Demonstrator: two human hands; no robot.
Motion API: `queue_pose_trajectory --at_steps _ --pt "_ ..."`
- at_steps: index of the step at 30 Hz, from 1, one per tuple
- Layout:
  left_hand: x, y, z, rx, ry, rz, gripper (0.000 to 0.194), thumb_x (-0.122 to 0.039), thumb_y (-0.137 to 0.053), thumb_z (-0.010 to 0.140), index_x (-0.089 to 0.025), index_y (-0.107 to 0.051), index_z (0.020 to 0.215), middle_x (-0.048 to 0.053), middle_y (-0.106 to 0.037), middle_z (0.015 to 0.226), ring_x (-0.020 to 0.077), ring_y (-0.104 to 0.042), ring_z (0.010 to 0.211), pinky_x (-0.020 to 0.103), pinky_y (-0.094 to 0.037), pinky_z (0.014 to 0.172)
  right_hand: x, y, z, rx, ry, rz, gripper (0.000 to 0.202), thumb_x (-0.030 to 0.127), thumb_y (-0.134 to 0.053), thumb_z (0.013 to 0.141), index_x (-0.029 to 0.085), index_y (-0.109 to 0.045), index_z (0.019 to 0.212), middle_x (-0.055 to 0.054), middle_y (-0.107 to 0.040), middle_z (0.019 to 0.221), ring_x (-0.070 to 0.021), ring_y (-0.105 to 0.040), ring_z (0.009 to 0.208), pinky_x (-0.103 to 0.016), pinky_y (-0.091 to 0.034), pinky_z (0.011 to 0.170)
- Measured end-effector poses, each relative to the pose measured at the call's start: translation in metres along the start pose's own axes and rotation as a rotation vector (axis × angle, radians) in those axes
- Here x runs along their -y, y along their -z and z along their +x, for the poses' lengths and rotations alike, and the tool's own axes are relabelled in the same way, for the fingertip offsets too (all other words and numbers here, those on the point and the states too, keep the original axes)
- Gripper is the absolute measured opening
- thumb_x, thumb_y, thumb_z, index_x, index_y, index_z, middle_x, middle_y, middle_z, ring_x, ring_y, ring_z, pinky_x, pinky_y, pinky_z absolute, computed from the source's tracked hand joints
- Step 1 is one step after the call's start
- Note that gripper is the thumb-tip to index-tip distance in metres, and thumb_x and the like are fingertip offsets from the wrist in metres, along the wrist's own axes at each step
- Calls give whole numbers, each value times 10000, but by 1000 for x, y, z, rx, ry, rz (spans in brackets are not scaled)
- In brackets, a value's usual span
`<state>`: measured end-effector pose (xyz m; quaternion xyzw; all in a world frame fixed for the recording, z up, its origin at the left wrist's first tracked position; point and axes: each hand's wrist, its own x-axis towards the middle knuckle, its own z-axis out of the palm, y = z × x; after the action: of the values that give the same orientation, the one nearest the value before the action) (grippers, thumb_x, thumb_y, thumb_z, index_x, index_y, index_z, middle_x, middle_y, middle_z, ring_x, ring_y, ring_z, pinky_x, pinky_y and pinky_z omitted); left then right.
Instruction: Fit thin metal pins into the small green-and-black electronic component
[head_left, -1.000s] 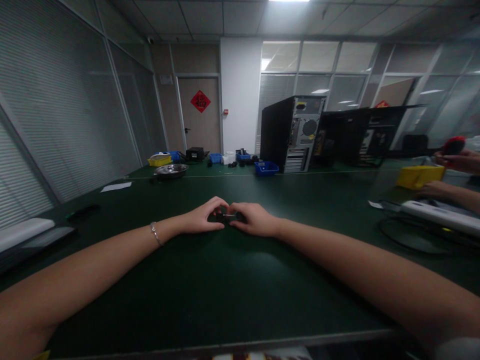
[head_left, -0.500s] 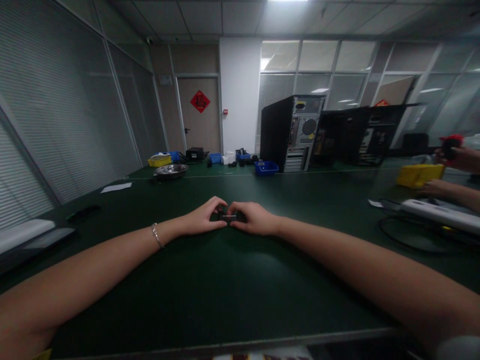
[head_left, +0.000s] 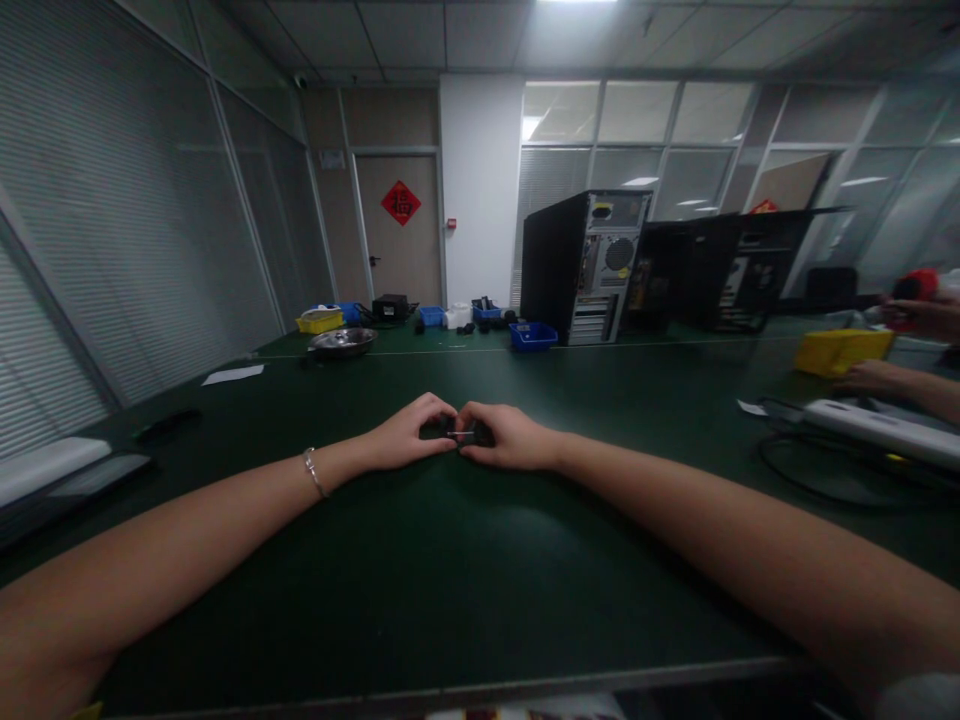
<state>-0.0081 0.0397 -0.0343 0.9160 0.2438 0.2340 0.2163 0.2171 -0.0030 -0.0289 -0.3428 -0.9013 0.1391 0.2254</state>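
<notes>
A small dark piece with a thin light edge (head_left: 466,434) lies between my two hands, low over the green tabletop. My right hand (head_left: 514,435) is closed around it, thumb below and fingers above. From the other side my left hand (head_left: 405,432) curves in, its thumb and fingertips meeting the left end of the piece in a pinch. The fingertips of both hands nearly touch. What kind of part it is cannot be made out, as the fingers cover most of it. A silver bracelet (head_left: 315,472) circles my left wrist.
A metal bowl (head_left: 342,342), a blue tray (head_left: 533,336) and a black computer tower (head_left: 585,265) stand farther back. At right, a co-worker's hands (head_left: 874,378) are near a yellow bin (head_left: 844,352), a white power strip (head_left: 885,430) and a looped black cable (head_left: 795,480).
My left fingertips have closed in slightly on the piece, which sits a touch farther right. The co-worker's upper hand, with a red object, has shifted right.
</notes>
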Motion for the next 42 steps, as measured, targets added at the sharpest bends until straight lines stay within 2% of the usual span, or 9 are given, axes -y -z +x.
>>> queue_pose_trajectory --at_steps 6,11,14,17,22,35,42 --pt "2 -1 1 -46 50 -48 379 -312 -647 793 -211 -560 1148 45 -609 997 209 -573 916 353 -461 826 -1 -2 -2 -53 -42 33 353 289 -667 773 185 -528 1081 -46 -624 995 -151 -585 756 -249 -441 639" --pt "5 -3 2 -82 70 -168 398 -258 -646 790 -191 -527 1164 40 -646 955 196 -613 898 338 -469 817 -3 -8 -1 -212 -5 62 356 244 -647 780 186 -491 1094 -44 -615 997 -144 -558 749 -251 -431 648" --pt "0 -5 1 -83 55 -211 400 -248 -650 790 -192 -515 1162 25 -660 907 193 -636 876 333 -474 811 -1 -9 0 -306 25 41 346 236 -633 790 186 -484 1098 -45 -603 991 -151 -544 786 -256 -427 678" --pt "-7 -7 0 -83 37 -213 420 -267 -675 775 -182 -516 1154 20 -667 869 196 -647 856 328 -475 799 2 -8 0 -348 36 22 337 238 -619 800 188 -479 1103 -49 -590 990 -154 -536 800 -259 -425 684" --pt "-14 -7 0 -108 29 -202 405 -269 -679 780 -178 -516 1140 10 -672 840 192 -653 835 329 -467 805 7 -7 -1 -364 43 -2 324 236 -607 808 183 -478 1100 -57 -582 986 -158 -537 809 -267 -426 693" --pt "-16 -8 -1 -119 39 -221 387 -261 -697 766 -173 -519 1098 10 -652 836 188 -638 824 326 -470 791 5 -8 -2 -358 72 -31 327 213 -606 812 188 -465 1105 -62 -580 1010 -165 -547 842 -273 -442 718" --pt "-14 -10 0 -136 53 -351 248 -292 -566 868 -168 -511 1076 26 -661 866 178 -640 831 296 -474 758 8 -9 -1 -358 113 -58 288 230 -589 836 186 -477 1098 -69 -583 1015 -164 -549 839 -272 -447 717"
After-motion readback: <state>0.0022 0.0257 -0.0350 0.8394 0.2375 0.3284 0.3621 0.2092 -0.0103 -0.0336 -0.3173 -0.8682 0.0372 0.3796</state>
